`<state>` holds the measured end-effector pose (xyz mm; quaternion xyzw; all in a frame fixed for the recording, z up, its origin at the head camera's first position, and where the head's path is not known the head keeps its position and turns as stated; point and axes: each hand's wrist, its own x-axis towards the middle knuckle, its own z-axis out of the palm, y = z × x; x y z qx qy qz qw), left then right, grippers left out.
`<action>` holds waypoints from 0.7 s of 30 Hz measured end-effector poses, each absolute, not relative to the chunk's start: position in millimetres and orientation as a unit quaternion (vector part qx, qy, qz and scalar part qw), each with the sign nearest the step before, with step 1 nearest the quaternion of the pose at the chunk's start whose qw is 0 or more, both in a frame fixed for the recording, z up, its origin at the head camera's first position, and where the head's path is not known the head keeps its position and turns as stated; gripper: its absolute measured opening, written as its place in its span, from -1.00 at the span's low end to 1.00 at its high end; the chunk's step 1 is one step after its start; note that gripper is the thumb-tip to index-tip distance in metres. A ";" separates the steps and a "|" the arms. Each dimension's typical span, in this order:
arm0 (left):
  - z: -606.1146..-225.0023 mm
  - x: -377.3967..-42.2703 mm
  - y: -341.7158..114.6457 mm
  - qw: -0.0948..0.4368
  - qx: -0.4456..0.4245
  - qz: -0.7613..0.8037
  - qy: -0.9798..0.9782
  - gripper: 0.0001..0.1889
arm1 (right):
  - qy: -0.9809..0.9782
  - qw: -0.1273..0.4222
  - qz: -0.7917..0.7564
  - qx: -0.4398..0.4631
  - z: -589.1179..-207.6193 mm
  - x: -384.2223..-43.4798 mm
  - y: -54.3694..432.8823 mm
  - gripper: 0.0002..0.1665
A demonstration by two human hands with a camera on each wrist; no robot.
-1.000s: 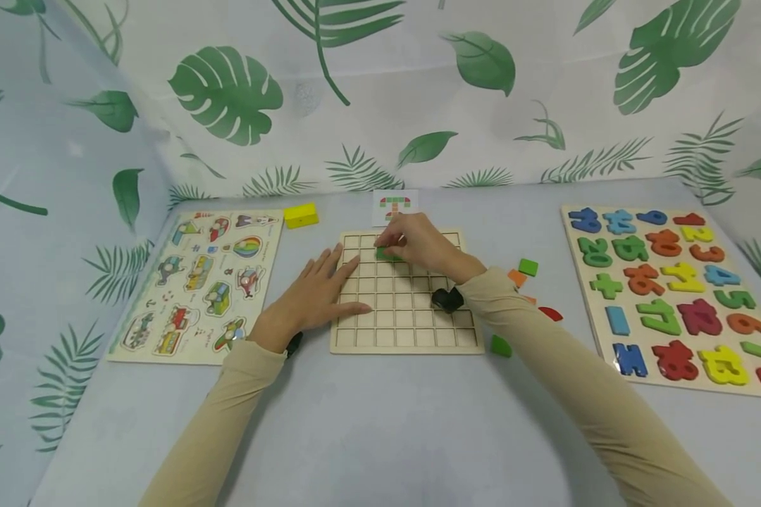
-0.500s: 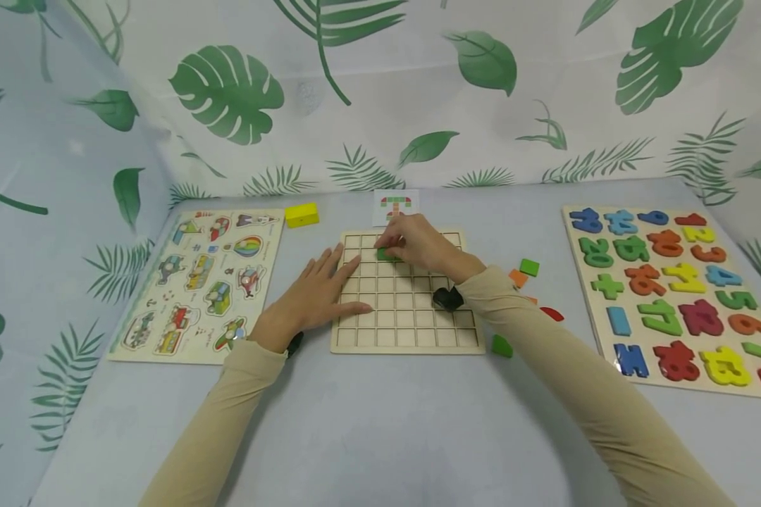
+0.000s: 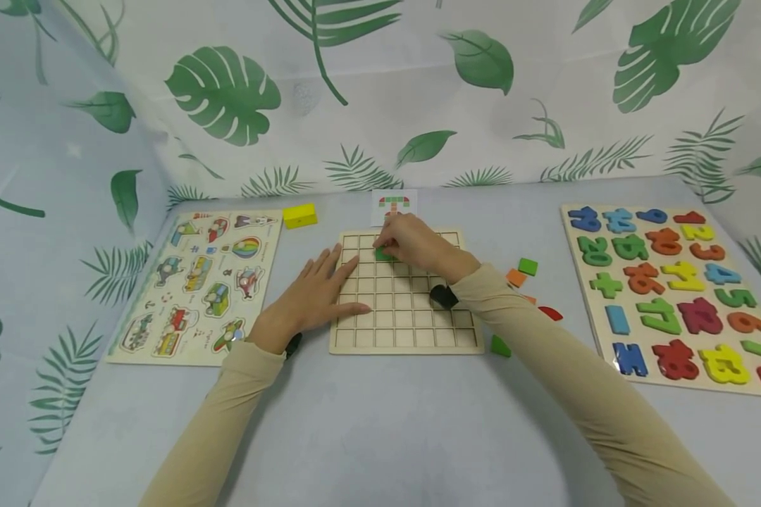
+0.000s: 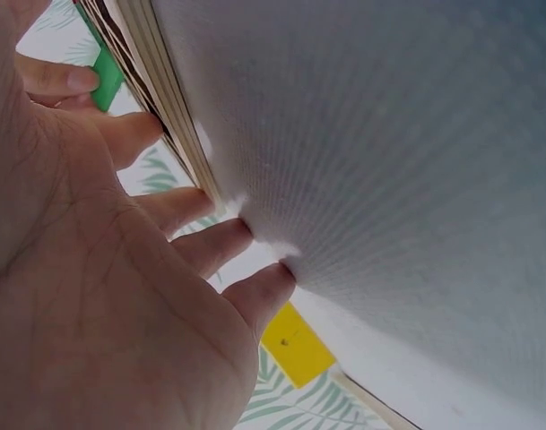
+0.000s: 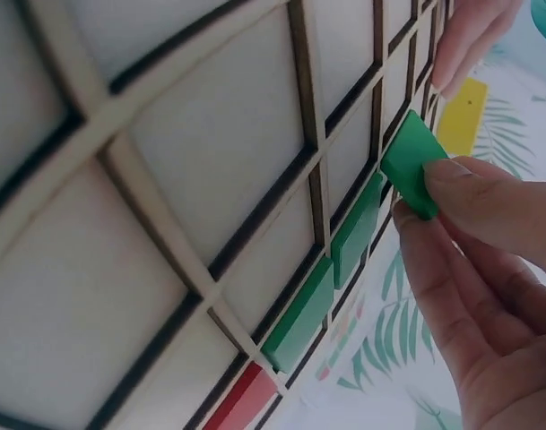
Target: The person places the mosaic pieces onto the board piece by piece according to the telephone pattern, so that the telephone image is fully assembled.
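Note:
A square wooden grid board (image 3: 396, 303) lies in front of me. My left hand (image 3: 311, 292) rests along its left side with fingers spread and thumb on the board. In the left wrist view, the left fingertips (image 4: 271, 285) lie right at the board's edge. Near the far edge of the grid, my right hand (image 3: 421, 243) pinches a green square tile (image 5: 414, 161) between thumb and fingertips. That tile stands tilted at a cell in the right wrist view. Two green tiles (image 5: 299, 313) and a red piece (image 5: 243, 396) sit in neighbouring cells, hidden by the right hand in the head view.
A pattern card (image 3: 402, 218) lies behind the grid, a yellow block (image 3: 300, 216) to its left. Loose green (image 3: 528, 267), orange (image 3: 516, 277) and red (image 3: 550, 313) pieces lie on the right. A vehicle puzzle (image 3: 190, 299) and a number puzzle (image 3: 599, 331) flank the grid.
Slightly less green shows under my right fingers than a second ago, while that hand has barely shifted. The left hand keeps its place.

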<state>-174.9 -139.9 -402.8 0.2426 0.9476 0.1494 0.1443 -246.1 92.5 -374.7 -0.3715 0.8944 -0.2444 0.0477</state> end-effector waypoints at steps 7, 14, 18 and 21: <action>-400.9 -173.6 -140.8 0.145 0.243 0.149 0.947 0.00 | 0.898 0.052 -0.212 -0.382 -374.0 -245.0 89.6 -0.79; -400.5 -173.5 -141.0 0.143 0.243 0.152 0.947 0.00 | 0.898 0.052 -0.207 -0.385 -372.3 -243.5 89.2 -0.78; -401.4 -174.2 -141.9 0.146 0.241 0.154 0.947 0.00 | 0.899 0.059 -0.196 -0.388 -373.5 -243.9 88.1 -0.80; -401.8 -174.5 -142.1 0.146 0.242 0.155 0.947 0.00 | 0.896 0.061 -0.198 -0.392 -375.0 -243.5 88.3 -0.82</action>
